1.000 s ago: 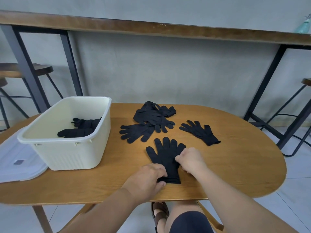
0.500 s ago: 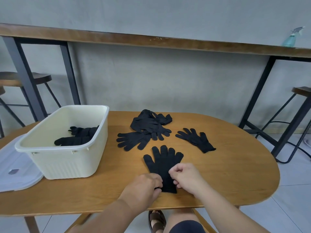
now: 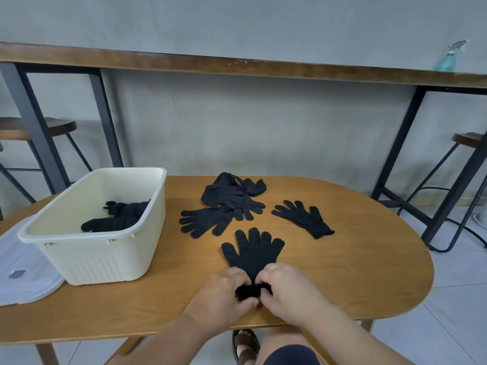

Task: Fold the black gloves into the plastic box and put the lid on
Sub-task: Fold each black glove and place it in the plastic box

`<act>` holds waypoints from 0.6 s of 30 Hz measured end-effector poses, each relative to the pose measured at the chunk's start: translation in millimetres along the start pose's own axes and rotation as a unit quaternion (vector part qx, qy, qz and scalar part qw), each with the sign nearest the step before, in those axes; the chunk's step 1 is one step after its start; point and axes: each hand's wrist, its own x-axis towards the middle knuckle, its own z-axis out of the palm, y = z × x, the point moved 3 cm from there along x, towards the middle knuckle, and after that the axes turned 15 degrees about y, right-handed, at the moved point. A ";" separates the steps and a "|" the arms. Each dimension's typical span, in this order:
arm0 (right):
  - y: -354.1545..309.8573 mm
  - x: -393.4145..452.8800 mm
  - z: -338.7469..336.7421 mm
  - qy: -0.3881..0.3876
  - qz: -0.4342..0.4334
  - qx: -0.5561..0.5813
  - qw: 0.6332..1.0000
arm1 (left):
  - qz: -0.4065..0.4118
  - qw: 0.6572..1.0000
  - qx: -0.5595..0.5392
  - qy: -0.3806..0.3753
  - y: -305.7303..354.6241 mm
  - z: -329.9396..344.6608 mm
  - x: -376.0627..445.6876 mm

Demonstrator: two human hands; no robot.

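As both my left hand (image 3: 221, 293) and right hand (image 3: 286, 291) pinch the cuff of the near glove (image 3: 251, 255) on the table (image 3: 355, 272), I should roll evenly toward its fingers, box (image 3: 105, 259) waiting left.

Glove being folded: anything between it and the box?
Nothing visible. Both the left hand and right hand pinch the cuff of the glove; only bare table lies between it and the open box. The lid sits beyond the box.
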 end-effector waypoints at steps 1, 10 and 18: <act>1.9 1.4 0.1 0.004 0.031 0.022 0.999 | 0.001 1.000 -0.001 -0.008 -0.1 0.9 -0.9; 13.1 1.3 3.3 -0.062 0.063 0.088 0.992 | -0.017 1.000 0.013 0.009 4.4 -1.1 7.1; 26.1 14.3 5.8 -0.057 0.166 0.164 0.971 | -0.139 0.989 -0.049 -0.015 -1.7 -0.9 22.6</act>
